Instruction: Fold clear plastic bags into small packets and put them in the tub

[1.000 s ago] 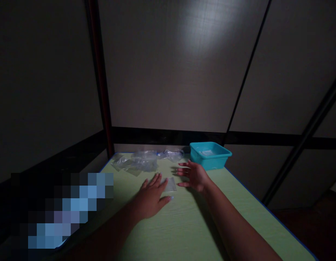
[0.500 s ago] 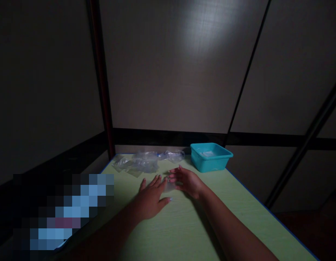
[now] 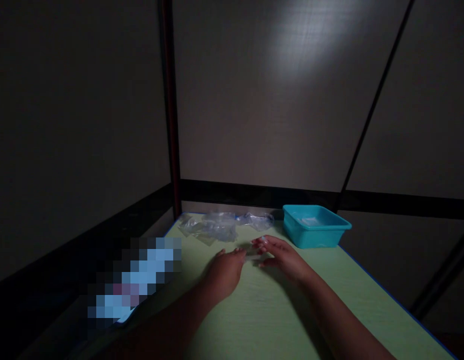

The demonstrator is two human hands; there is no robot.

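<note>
Left hand: my left hand (image 3: 224,272) is at the near left end of the small pale translucent plastic piece (image 3: 252,256); its fingers are bunched there, though I cannot tell whether they are clamped on it
Right hand: my right hand (image 3: 282,256) comes in from the right, thumb apart from its curled fingers, a gap between; likely set so to take the other end
Plastic piece: between my two hands, over the middle of the light green table (image 3: 247,320); probably central so both hands reach it easily
Clear bags: a crumpled heap of clear plastic bags (image 3: 220,229) lies far left, another clear plastic bag (image 3: 257,220) just right of it; perhaps pushed far to leave working room
Basin: the turquoise rectangular plastic basin (image 3: 322,237) stands far right, a pale flat piece (image 3: 310,221) inside
</note>
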